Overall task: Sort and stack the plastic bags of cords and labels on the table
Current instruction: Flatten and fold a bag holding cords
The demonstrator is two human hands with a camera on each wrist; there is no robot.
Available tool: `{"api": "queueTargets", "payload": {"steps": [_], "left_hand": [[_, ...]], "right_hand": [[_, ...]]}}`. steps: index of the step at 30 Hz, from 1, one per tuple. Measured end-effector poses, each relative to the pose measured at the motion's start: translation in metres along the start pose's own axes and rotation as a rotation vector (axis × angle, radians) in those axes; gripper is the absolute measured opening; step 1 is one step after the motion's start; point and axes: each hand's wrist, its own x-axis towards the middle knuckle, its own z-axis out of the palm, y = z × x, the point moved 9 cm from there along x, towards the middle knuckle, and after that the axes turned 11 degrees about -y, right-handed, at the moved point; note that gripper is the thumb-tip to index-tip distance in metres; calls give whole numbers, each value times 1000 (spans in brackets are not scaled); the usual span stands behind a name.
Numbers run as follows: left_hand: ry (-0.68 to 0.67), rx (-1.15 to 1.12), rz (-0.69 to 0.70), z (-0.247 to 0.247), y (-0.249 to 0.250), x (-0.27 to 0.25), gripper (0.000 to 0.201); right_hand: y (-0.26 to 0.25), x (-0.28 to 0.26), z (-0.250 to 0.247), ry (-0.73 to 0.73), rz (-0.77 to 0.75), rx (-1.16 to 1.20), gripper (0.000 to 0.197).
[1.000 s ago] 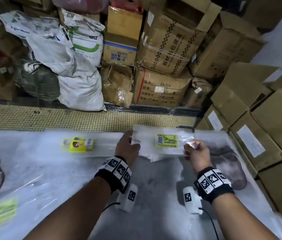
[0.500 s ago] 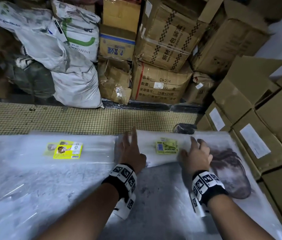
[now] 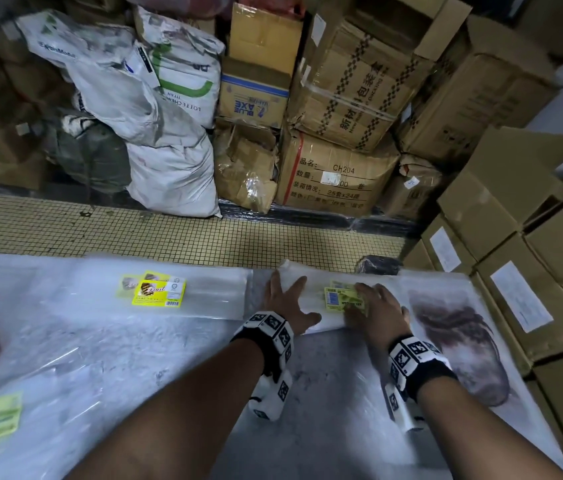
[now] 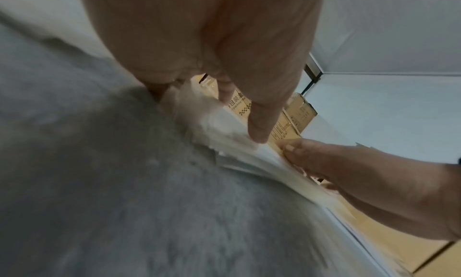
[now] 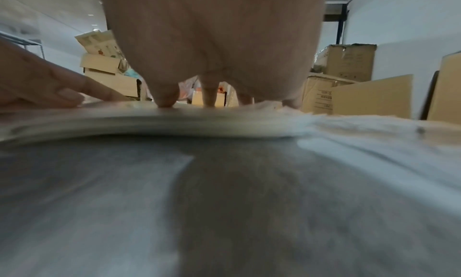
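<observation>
Item: stack of clear plastic bags (image 3: 311,306), far edge of the desk (image 3: 325,393), right of centre. We have our left hand (image 3: 285,306) flat on its left part, fingers (image 3: 295,285) straight and spread, holding nothing. Our right hand (image 3: 377,311) lies flat on the right part, fingers (image 3: 356,311) straight across the yellow-green label (image 3: 339,297), pressing and not gripping. The label's print is too blurred to read beyond a line starting "HYO".

From the left wrist view, the left hand (image 4: 212,44) touches the layered bag edges (image 4: 237,149) with one fingertip. From the right wrist view, the right hand (image 5: 214,40) has its fingers (image 5: 164,98) set down on top of the stack (image 5: 149,121), whose near edge sits slightly raised off the desk (image 5: 224,202).

Open room: bare grey desk surface in front of the stack, between our forearms. The stack's far edge lies near the desk's far edge, beyond which is tiled floor (image 3: 169,237).

Item: second bag pile (image 3: 204,296), just beside on the left, with a yellow label (image 3: 159,292), script unreadable.

Item: bag with a dark print (image 3: 460,341), right edge of the desk.

Surroundings: cartons (image 3: 339,181) marked "CH204" and "25套x24"; a box (image 3: 254,98) marked "BLUE AXE"; white sacks (image 3: 169,133), one reading "LOTTECHEM".
</observation>
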Motion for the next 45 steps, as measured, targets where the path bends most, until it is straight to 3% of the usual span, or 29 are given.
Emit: {"api": "queueTargets", "payload": {"steps": [3, 7, 10, 16, 21, 24, 28, 31, 35, 41, 45], "left_hand": [[4, -41, 65, -18, 6, -4, 86], [56, -55, 170, -51, 11, -39, 76], [80, -122, 227, -76, -16, -72, 70], [227, -196, 40, -124, -153, -178, 38], [430, -120, -217, -159, -301, -285, 45], [597, -62, -460, -183, -383, -344, 55], [525, -162, -632, -185, -464, -381, 73], [461, -98, -630, -186, -470, -391, 75], [448, -48, -613, -185, -465, -397, 61], [356, -54, -566, -177, -471, -392, 80], [431, -147, -543, -181, -481, -392, 63]], "right_hand": [[-6, -8, -19, 50, -5, 31, 61], [-26, -34, -47, 195, 41, -5, 46], [-64, -57, -46, 266, -35, 41, 39], [-208, -110, 43, 253, -438, 233, 30], [-338, -156, 164, -28, -578, 301, 26], [-400, -178, 223, -164, -558, 255, 31], [-464, -191, 264, -215, -533, 80, 38], [-492, -189, 277, -218, -447, 35, 43], [-495, -186, 291, -168, -228, -40, 61], [-491, -184, 295, -146, -143, -60, 80], [-482, -189, 293, -170, -127, -80, 80]]}}
